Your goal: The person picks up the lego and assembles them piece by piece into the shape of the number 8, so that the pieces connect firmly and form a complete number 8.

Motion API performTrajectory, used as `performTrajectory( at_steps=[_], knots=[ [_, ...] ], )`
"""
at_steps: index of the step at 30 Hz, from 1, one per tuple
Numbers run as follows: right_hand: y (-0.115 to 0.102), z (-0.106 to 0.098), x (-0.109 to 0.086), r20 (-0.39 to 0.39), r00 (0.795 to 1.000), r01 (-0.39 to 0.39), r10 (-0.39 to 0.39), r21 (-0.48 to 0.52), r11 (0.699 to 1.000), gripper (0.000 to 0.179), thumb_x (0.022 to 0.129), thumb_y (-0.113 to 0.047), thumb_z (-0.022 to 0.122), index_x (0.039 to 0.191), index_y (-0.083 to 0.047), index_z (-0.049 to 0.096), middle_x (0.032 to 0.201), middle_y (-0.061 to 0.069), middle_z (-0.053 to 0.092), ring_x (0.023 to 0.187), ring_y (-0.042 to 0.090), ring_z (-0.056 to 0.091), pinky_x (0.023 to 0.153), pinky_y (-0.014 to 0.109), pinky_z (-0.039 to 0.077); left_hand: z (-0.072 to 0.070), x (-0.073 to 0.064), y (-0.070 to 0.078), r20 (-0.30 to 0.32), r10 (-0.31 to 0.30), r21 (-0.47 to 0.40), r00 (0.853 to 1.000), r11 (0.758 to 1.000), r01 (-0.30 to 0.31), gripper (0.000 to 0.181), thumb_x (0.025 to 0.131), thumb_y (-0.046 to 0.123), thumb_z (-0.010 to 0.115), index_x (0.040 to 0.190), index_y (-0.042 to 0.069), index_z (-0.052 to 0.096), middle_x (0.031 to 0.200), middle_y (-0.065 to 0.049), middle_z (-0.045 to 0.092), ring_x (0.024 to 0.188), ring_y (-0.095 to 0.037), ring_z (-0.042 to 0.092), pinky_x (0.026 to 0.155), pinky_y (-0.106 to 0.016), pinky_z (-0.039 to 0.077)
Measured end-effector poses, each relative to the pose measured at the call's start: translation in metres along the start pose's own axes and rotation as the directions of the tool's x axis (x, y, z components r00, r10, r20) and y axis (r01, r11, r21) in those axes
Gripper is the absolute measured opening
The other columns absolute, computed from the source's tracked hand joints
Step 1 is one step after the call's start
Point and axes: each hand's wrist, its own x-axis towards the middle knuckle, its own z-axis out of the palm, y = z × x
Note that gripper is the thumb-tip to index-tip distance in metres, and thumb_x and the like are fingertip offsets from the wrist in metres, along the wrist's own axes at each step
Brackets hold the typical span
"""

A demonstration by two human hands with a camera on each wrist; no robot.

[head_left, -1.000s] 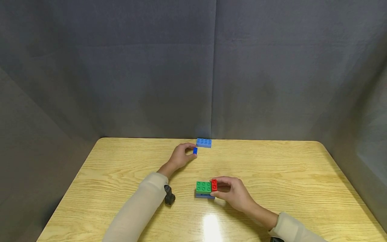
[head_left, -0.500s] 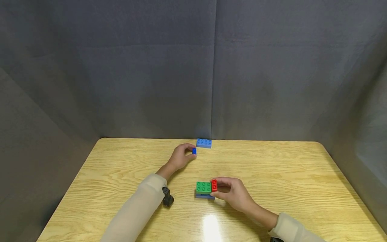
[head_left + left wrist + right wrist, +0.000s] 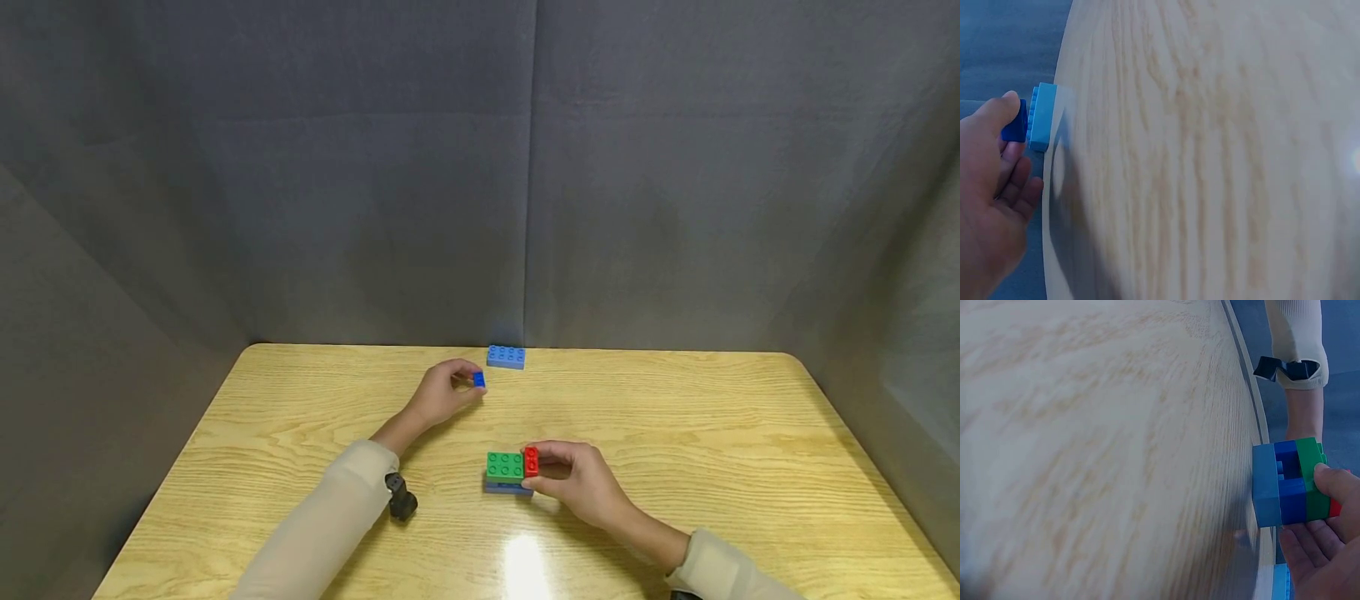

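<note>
Between thumb and fingertips my left hand [image 3: 441, 395] pinches a small dark blue toy building brick [image 3: 478, 379], in front of a larger light blue brick [image 3: 506, 357] at the table's far edge. Nearer, a brick stack stands on the table: light blue base [image 3: 1265, 481], dark blue bricks [image 3: 1292, 501] with a gap between them, and a green brick [image 3: 505, 467] above. At the stack's right end my right hand [image 3: 588, 487] grips a red brick [image 3: 531, 460], its thumb against the green one in the right wrist view. Whether the red brick is pressed onto the green is hidden.
The wood-grained table [image 3: 712, 425] has rounded far corners. Grey curtains [image 3: 360, 208] hang behind it and along both sides. A black wrist camera [image 3: 401, 497] sticks out from the left sleeve.
My left hand has drawn slightly left and back toward me with the small dark blue brick, which has tilted a little. The right hand and the stack have stayed put.
</note>
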Motion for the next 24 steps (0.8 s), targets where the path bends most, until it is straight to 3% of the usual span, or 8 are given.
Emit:
performTrajectory(
  at_steps=[9, 19, 24],
  knots=[
    [-0.028, 0.001, -0.007, 0.007, 1.000, -0.005, 0.005, 0.001, 1.000, 0.036, 0.079, -0.002, 0.073, 0.113, 0.002, 0.064, 0.106, 0.018, 0.065, 0.095, 0.033, 0.064, 0.075, 0.023, 0.054, -0.010, -0.016, 0.005, 0.013, 0.025, -0.018, 1.000, 1.000, -0.025, 0.028, 0.082, 0.026, 0.073, 0.108, 0.016, 0.065, 0.100, 0.005, 0.062, 0.097, -0.016, 0.057, 0.085, -0.033, 0.050],
    [-0.026, 0.000, -0.005, 0.008, 1.000, 0.005, -0.005, 0.004, 1.000, 0.036, 0.079, -0.003, 0.073, 0.113, 0.002, 0.064, 0.107, 0.018, 0.065, 0.095, 0.034, 0.064, 0.076, 0.025, 0.054, -0.015, -0.033, 0.029, 0.037, 0.152, -0.030, 0.988, 0.988, -0.151, 0.031, 0.081, 0.032, 0.074, 0.106, 0.017, 0.065, 0.101, 0.008, 0.062, 0.099, -0.027, 0.058, 0.085, -0.035, 0.049],
    [-0.026, 0.000, -0.004, 0.009, 1.000, 0.003, -0.003, 0.001, 1.000, 0.036, 0.079, -0.003, 0.073, 0.113, 0.002, 0.064, 0.106, 0.018, 0.066, 0.095, 0.034, 0.064, 0.076, 0.023, 0.054, -0.016, -0.041, 0.038, 0.052, 0.187, -0.011, 0.981, 0.982, -0.186, 0.031, 0.080, 0.031, 0.076, 0.106, 0.019, 0.065, 0.102, 0.008, 0.061, 0.098, -0.025, 0.058, 0.085, -0.032, 0.049]
  ],
)
